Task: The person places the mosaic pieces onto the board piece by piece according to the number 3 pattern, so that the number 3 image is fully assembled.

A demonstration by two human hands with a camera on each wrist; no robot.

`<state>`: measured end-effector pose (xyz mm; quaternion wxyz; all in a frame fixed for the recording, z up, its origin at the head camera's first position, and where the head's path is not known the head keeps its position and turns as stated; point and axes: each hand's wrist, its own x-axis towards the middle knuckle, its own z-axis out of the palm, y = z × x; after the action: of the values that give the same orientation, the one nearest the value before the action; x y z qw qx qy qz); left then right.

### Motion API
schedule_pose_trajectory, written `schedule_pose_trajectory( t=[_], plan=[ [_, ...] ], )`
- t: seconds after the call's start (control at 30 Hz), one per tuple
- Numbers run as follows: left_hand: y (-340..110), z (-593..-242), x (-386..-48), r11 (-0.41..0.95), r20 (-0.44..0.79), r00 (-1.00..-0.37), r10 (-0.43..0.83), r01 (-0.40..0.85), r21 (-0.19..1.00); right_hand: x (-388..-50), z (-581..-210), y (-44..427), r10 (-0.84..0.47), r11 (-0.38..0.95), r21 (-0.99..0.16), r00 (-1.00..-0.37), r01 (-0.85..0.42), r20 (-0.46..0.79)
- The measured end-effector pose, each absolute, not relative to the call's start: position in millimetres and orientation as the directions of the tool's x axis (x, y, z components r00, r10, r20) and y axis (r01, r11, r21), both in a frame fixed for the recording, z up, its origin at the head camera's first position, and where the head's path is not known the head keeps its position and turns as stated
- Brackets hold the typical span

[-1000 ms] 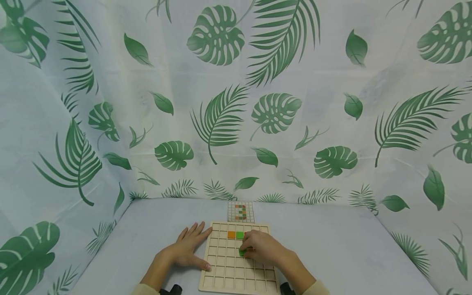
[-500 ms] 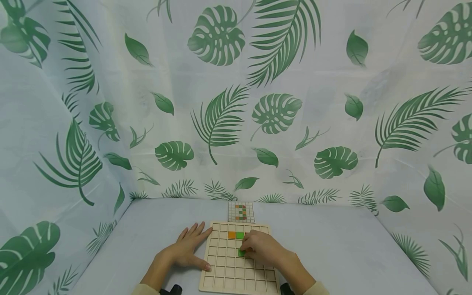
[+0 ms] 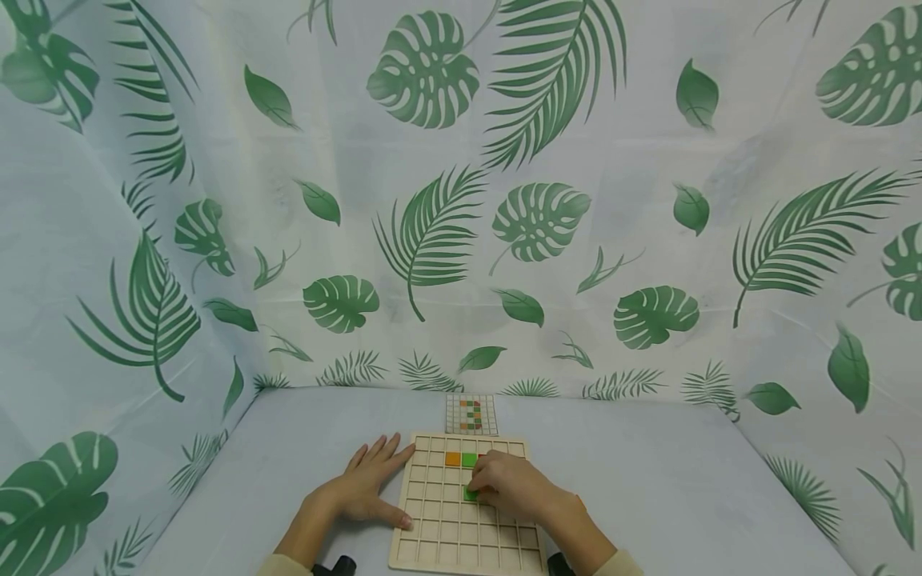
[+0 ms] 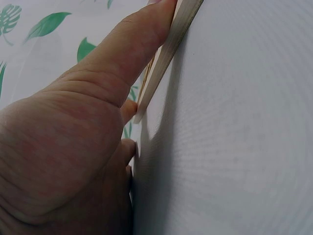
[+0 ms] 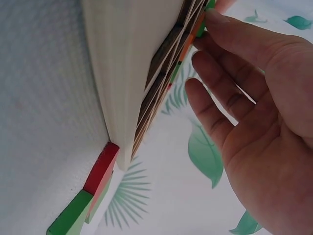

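A wooden grid board (image 3: pixel 435 512) lies on the table. My left hand (image 3: pixel 360 488) rests along its left edge, fingers spread, with the thumb (image 4: pixel 132 46) on the frame in the left wrist view. Over the board's middle, my right hand (image 3: pixel 515 484) pinches a green square tile (image 3: pixel 471 494) between thumb and fingertips, down at a grid cell. Whether the tile sits flat in the cell is hidden by the fingers. In an upper row sit an orange tile (image 3: pixel 452 459) and another green tile (image 3: pixel 469 460); a sliver of red shows beside them, mostly covered by the right hand.
Behind the board lies a small pattern card (image 3: pixel 471 414) with coloured squares on a grid. In the right wrist view, a red tile (image 5: pixel 101 168) and a green tile (image 5: pixel 71 213) lie on the table by the board's edge. A leaf-printed curtain surrounds the table.
The green tile in my right hand has shifted slightly left over its cell, and its fingers have moved a little with it. My left hand stays where it was.
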<state>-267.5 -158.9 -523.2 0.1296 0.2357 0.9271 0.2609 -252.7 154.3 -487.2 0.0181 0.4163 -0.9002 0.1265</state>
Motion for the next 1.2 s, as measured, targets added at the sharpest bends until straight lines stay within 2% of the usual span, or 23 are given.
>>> schedule_pose_trajectory(
  t=[0.53,0.83,0.93,1.07,1.2],
  plan=[
    [-158.2,-521.4,-267.3,0.759,-0.126,-0.86,0.495,0.358,0.544,-255.2,-488.2,153.8,-0.763,0.603,-0.167,-0.625,-0.78,0.167],
    [-156.5,-519.9,-266.8,0.767,-0.135,-0.865,0.483,0.343,0.542,-255.6,-488.3,154.0,-0.762,0.596,-0.185,-0.623,-0.781,0.176],
    [-156.2,-520.0,-266.6,0.768,-0.139,-0.865,0.482,0.34,0.543,-255.5,-487.7,154.4,-0.744,0.609,-0.219,-0.644,-0.763,0.178],
    [-156.5,-520.4,-266.3,0.766,-0.14,-0.865,0.483,0.34,0.545,-255.4,-484.7,157.0,-0.679,0.663,-0.262,-0.711,-0.701,0.184],
    [-157.0,-520.8,-266.1,0.765,-0.138,-0.864,0.484,0.342,0.546,-256.5,-478.9,163.1,-0.629,0.706,-0.263,-0.753,-0.657,0.193]
  ],
)
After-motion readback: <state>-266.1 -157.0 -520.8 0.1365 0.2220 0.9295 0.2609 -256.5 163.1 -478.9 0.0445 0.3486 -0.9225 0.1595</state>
